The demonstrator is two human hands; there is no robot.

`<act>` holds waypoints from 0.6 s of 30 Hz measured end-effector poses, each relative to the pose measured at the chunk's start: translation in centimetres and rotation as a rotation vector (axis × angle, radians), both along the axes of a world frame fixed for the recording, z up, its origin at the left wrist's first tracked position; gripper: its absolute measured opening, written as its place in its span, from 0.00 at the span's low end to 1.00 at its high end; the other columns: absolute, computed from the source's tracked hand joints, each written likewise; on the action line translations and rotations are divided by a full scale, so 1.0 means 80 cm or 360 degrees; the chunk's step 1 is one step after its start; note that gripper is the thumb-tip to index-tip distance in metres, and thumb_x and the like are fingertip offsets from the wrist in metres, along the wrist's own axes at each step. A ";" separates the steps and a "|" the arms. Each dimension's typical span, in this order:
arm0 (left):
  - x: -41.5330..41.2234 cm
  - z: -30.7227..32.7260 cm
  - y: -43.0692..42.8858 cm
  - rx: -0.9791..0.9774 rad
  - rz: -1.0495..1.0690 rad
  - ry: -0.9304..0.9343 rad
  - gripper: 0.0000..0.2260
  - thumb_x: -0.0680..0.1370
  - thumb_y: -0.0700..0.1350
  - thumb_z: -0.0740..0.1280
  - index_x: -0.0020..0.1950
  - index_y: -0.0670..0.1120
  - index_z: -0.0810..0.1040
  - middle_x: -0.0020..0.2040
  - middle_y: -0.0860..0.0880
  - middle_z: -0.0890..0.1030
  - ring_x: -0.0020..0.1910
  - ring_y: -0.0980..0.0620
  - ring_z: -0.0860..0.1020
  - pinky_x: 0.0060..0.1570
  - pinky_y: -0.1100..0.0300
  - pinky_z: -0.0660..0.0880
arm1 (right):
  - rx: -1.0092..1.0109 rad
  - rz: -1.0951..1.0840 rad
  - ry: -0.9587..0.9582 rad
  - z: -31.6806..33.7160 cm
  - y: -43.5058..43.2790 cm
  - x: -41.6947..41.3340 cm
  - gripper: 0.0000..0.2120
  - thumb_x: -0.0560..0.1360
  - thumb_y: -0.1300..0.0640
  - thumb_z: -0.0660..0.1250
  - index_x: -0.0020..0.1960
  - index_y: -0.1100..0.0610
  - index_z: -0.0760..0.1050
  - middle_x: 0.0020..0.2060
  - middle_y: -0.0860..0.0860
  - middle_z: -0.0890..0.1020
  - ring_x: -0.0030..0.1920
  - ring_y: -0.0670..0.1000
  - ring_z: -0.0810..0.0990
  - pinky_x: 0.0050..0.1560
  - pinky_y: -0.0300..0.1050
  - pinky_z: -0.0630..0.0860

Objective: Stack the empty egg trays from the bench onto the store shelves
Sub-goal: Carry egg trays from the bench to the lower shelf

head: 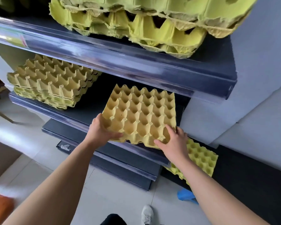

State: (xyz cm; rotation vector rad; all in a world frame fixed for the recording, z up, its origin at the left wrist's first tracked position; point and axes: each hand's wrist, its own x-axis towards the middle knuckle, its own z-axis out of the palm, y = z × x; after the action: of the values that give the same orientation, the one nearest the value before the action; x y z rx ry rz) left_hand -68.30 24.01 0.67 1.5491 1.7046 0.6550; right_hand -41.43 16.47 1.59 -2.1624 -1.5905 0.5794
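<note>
Pale tiled floor [117, 192] lowest, white shoe [147, 214] on it. Left hand [102, 130] and right hand [173, 142] gripping the near edge of one egg tray [141, 114], at the front of the middle shelf [91, 111]. Farther left, a stack of trays [52, 83]; another heap of trays [136, 21] up top.

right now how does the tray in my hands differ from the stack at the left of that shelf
The held tray is single; the left stack is several trays nested. The held tray is tilted, gripped by the left hand and right hand; the left stack lies flat on the shelf. Both are empty yellowish pulp.
</note>
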 end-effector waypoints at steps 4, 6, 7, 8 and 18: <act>-0.028 -0.036 0.056 -0.0090 -0.0140 0.0146 0.39 0.46 0.71 0.79 0.49 0.53 0.75 0.45 0.49 0.81 0.44 0.51 0.81 0.41 0.51 0.80 | -0.0037 -0.0087 0.0005 -0.010 0.018 -0.026 0.35 0.71 0.40 0.68 0.74 0.46 0.59 0.73 0.57 0.56 0.72 0.58 0.52 0.64 0.51 0.66; -0.041 -0.066 0.090 -0.0089 -0.0242 0.0179 0.41 0.45 0.72 0.77 0.52 0.54 0.75 0.46 0.49 0.81 0.44 0.52 0.81 0.41 0.51 0.81 | -0.0078 -0.0151 0.0021 -0.014 0.025 -0.039 0.35 0.71 0.41 0.68 0.74 0.46 0.59 0.73 0.58 0.56 0.72 0.58 0.52 0.66 0.51 0.64; -0.043 -0.068 0.099 -0.0089 -0.0272 0.0196 0.42 0.45 0.72 0.77 0.54 0.55 0.75 0.48 0.50 0.81 0.46 0.52 0.81 0.43 0.52 0.80 | -0.0095 -0.0186 0.0039 -0.015 0.028 -0.045 0.35 0.71 0.41 0.68 0.74 0.47 0.59 0.73 0.58 0.56 0.73 0.58 0.52 0.66 0.51 0.63; -0.044 -0.065 0.105 -0.0091 -0.0298 0.0202 0.44 0.46 0.72 0.77 0.56 0.56 0.73 0.49 0.51 0.80 0.48 0.52 0.80 0.45 0.52 0.80 | -0.0100 -0.0216 0.0056 -0.016 0.032 -0.051 0.36 0.71 0.42 0.69 0.74 0.47 0.59 0.73 0.59 0.57 0.73 0.59 0.52 0.67 0.50 0.63; -0.040 -0.035 0.103 -0.0187 -0.0396 0.0273 0.51 0.57 0.58 0.82 0.71 0.45 0.58 0.64 0.43 0.67 0.63 0.41 0.68 0.64 0.44 0.68 | -0.0212 -0.0397 0.0059 -0.025 0.048 -0.087 0.34 0.73 0.47 0.68 0.75 0.49 0.58 0.74 0.60 0.55 0.72 0.60 0.53 0.66 0.51 0.64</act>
State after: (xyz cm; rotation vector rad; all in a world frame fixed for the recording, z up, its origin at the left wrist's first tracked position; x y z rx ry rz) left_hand -71.50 32.27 -2.15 1.7364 1.6049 0.2978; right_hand -48.40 20.31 -0.42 -2.3861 -1.2688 0.6568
